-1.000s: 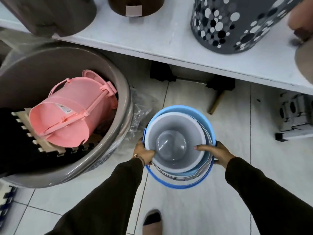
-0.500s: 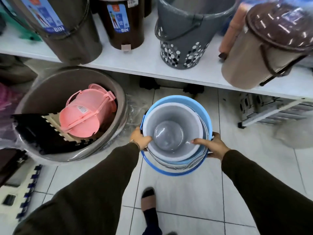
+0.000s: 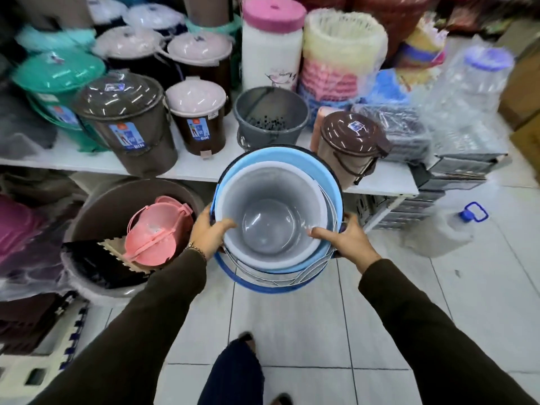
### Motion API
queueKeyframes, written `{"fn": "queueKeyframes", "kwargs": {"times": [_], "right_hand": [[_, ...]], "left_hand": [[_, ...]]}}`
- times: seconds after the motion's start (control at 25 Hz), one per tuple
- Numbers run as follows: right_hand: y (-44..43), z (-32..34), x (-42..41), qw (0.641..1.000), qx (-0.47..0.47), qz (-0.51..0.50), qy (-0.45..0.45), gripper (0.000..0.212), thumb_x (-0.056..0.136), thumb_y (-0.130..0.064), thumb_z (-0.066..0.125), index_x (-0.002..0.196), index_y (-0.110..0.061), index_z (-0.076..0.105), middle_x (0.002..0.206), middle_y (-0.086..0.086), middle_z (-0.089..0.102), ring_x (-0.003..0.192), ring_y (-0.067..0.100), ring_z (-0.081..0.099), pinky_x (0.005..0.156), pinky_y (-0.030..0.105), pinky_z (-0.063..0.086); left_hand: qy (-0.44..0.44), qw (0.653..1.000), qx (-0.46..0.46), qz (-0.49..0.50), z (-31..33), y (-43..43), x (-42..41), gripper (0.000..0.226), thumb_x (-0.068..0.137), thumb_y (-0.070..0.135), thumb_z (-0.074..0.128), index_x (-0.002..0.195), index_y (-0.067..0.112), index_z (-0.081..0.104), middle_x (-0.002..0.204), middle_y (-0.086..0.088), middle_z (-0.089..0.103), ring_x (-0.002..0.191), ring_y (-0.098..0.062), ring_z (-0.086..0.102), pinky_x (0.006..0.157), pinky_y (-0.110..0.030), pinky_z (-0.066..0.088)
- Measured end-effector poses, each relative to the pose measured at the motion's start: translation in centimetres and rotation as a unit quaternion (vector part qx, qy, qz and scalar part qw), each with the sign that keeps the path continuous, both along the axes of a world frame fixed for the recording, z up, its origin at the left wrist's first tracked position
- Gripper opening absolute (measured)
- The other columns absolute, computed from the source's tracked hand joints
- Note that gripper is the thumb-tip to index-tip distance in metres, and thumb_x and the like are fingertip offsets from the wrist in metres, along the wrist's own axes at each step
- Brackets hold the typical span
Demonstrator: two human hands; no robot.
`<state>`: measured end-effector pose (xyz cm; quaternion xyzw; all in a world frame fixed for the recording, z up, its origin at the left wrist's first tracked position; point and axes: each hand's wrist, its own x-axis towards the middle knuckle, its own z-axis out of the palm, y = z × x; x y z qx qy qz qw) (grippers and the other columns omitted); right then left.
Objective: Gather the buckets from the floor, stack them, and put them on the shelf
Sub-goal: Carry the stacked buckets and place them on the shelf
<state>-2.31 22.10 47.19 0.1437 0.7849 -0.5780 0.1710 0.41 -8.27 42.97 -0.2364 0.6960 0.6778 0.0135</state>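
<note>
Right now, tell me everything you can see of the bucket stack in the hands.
The bucket stack is nested plastic: a grey-white bucket inside a light blue one, with thin wire handles and a darker blue handle hanging at the near side. It is upright, mouth open and empty, held off the floor before the white shelf. The left hand and right hand grip opposite rims.

Housewares shop: white shelf (image 3: 204,168) crowded with labelled lidded bins (image 3: 128,121), plastic-wrapped stock (image 3: 342,62), tiled floor (image 3: 292,323).
</note>
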Motion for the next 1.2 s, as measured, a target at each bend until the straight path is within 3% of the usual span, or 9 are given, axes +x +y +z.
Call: {"fn": "queueKeyframes", "kwargs": {"times": [0.12,0.2,0.32,0.64,0.76,0.92,1.04,1.12,1.2], "right_hand": [[-0.1,5.5,-0.4,0.998,0.001,-0.011,0.063,0.087,0.062,-0.031,0.092,0.129,-0.027,0.036,0.107,-0.007,0.063,0.078,0.006,0.07,0.045,0.022,0.055],[-0.1,9.3,-1.8,0.993,0.017,-0.016,0.112,0.089,0.058,-0.037,0.093,0.128,-0.029,0.038,0.108,-0.01,0.064,0.084,0.005,0.069,0.062,0.026,0.059],[-0.6,14.4,-6.0,0.987,0.041,-0.027,0.15,0.102,0.048,-0.048,0.092,0.132,-0.027,0.039,0.115,-0.006,0.066,0.102,0.017,0.068,0.091,0.043,0.057],[-5.6,22.0,-25.8,0.975,0.055,-0.032,0.211,0.114,0.035,-0.057,0.087,0.133,-0.02,0.042,0.118,0.0,0.065,0.101,0.019,0.068,0.093,0.043,0.056],[-7.5,21.2,-32.8,0.982,0.065,-0.035,0.173,0.115,0.034,-0.059,0.086,0.132,-0.019,0.042,0.12,0.001,0.063,0.103,0.021,0.066,0.09,0.04,0.054],[-9.5,15.8,-39.8,0.994,0.056,-0.051,0.084,0.115,0.037,-0.057,0.086,0.134,-0.01,0.046,0.12,0.003,0.066,0.105,0.024,0.068,0.088,0.038,0.057],[-10.4,10.7,-42.8,0.997,0.021,-0.073,0.034,0.079,0.037,-0.042,0.088,0.106,-0.015,0.06,0.084,-0.001,0.076,0.07,0.015,0.077,0.056,0.03,0.062],[-10.7,7.8,-44.0,0.996,0.03,-0.081,-0.018,0.06,0.046,-0.035,0.09,0.095,-0.02,0.059,0.085,0.009,0.076,0.073,0.026,0.077,0.059,0.046,0.064],[-10.4,5.2,-45.1,0.995,0.055,-0.07,-0.049,0.056,0.059,-0.027,0.09,0.106,-0.014,0.062,0.095,0.015,0.075,0.08,0.031,0.076,0.06,0.044,0.064]], "left_hand": [[0.055,0.998,0.031,0.019,5.6,0.3,-0.9,0.057,0.059,0.029,0.075,0.114,0.03,0.066,0.099,0.005,0.076,0.09,-0.016,0.072,0.072,-0.03,0.056],[0.094,0.993,0.057,0.043,9.4,0.5,-2.3,0.047,0.056,0.029,0.075,0.103,0.033,0.07,0.093,0.007,0.076,0.085,-0.014,0.071,0.07,-0.028,0.055],[0.143,0.984,0.094,0.056,14.4,0.1,-6.3,0.041,0.056,0.025,0.074,0.096,0.028,0.071,0.086,0.004,0.076,0.077,-0.014,0.07,0.067,-0.029,0.056],[0.187,0.977,0.091,0.038,23.0,-4.0,-25.9,0.037,0.073,0.007,0.068,0.111,0.008,0.065,0.084,-0.006,0.07,0.059,-0.008,0.067,0.048,-0.017,0.052],[0.146,0.986,0.075,0.024,22.4,-5.9,-33.0,0.039,0.076,0.009,0.068,0.114,0.009,0.064,0.083,-0.003,0.069,0.059,-0.01,0.066,0.042,-0.013,0.047],[0.052,0.997,0.063,0.013,17.9,-7.8,-40.5,0.039,0.065,0.022,0.072,0.103,0.015,0.066,0.077,-0.006,0.069,0.049,-0.011,0.065,0.038,-0.017,0.047],[-0.03,0.998,0.054,-0.011,12.8,-8.5,-44.3,0.058,0.051,0.032,0.072,0.106,0.017,0.064,0.082,-0.015,0.07,0.062,-0.027,0.066,0.048,-0.032,0.057],[-0.083,0.995,0.048,-0.035,9.6,-8.6,-45.8,0.064,0.045,0.035,0.072,0.106,0.019,0.061,0.088,-0.019,0.07,0.072,-0.036,0.068,0.062,-0.052,0.062],[-0.122,0.99,0.01,-0.067,6.7,-8.7,-47.1,0.073,0.043,0.037,0.072,0.11,0.013,0.06,0.099,-0.025,0.07,0.085,-0.042,0.07,0.07,-0.061,0.06]]}}
